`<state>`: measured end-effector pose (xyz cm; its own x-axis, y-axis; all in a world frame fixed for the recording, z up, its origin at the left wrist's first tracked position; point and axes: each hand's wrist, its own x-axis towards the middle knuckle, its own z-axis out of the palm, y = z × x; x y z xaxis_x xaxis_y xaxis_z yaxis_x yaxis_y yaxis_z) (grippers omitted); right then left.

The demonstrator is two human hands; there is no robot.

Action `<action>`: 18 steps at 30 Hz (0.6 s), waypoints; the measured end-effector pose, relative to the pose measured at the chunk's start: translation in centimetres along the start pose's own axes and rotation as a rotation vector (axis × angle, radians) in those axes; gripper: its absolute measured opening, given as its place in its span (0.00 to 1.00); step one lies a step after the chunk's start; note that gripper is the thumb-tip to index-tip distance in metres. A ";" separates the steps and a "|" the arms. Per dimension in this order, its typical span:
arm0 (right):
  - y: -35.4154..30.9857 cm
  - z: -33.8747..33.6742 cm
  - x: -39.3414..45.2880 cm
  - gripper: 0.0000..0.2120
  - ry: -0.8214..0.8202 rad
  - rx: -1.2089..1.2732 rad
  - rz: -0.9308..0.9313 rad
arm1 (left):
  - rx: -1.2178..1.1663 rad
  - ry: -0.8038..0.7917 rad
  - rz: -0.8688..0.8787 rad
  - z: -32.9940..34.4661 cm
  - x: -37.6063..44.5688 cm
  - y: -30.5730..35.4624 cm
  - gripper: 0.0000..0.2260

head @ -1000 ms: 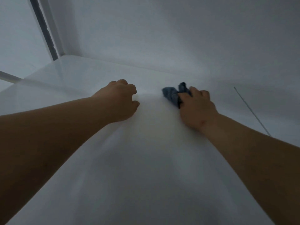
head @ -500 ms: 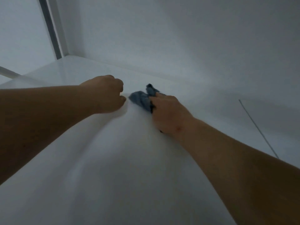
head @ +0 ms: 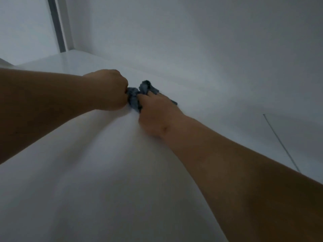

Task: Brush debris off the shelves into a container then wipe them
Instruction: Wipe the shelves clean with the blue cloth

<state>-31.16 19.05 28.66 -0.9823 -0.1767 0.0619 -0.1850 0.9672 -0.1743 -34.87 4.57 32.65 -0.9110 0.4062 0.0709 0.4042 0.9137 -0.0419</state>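
A crumpled blue-grey cloth (head: 138,95) lies on the white shelf (head: 97,180) close to the back wall. My right hand (head: 155,114) presses down on the cloth, fingers spread over it. My left hand (head: 108,89) is curled into a fist at the cloth's left end and touches it; whether its fingers pinch the fabric is hidden. Both forearms reach in from the near side. No debris or container shows.
The white back wall (head: 201,49) rises just behind the cloth. A grey upright post (head: 56,27) stands at the far left corner. A thin dark line (head: 281,144) runs across the surface at the right.
My right hand slid the cloth leftward along the shelf. My left hand, apart from the cloth before, now meets its left end.
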 end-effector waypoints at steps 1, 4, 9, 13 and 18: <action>1.1 0.1 0.1 0.27 -0.005 0.000 -0.044 | -0.013 0.004 -0.007 -0.1 0.3 0.0 0.15; 6.6 -1.4 -1.2 0.30 0.019 0.053 0.027 | -0.046 0.023 -0.005 -0.3 1.0 0.5 0.16; 16.7 -4.8 -3.8 0.34 -0.029 -0.042 0.448 | -0.020 0.002 0.024 -0.3 2.5 2.0 0.17; 16.0 -4.8 -0.6 0.31 -0.011 -0.039 0.661 | 0.048 -0.044 0.055 0.3 3.4 2.0 0.17; 12.3 -2.6 7.6 0.36 -0.119 -0.131 0.325 | 0.178 -0.014 0.100 0.4 4.5 2.0 0.15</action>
<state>-40.77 30.06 29.54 -0.9871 0.1308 -0.0919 0.1348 0.9901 -0.0381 -38.19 8.17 32.48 -0.8685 0.4938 0.0439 0.4733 0.8522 -0.2232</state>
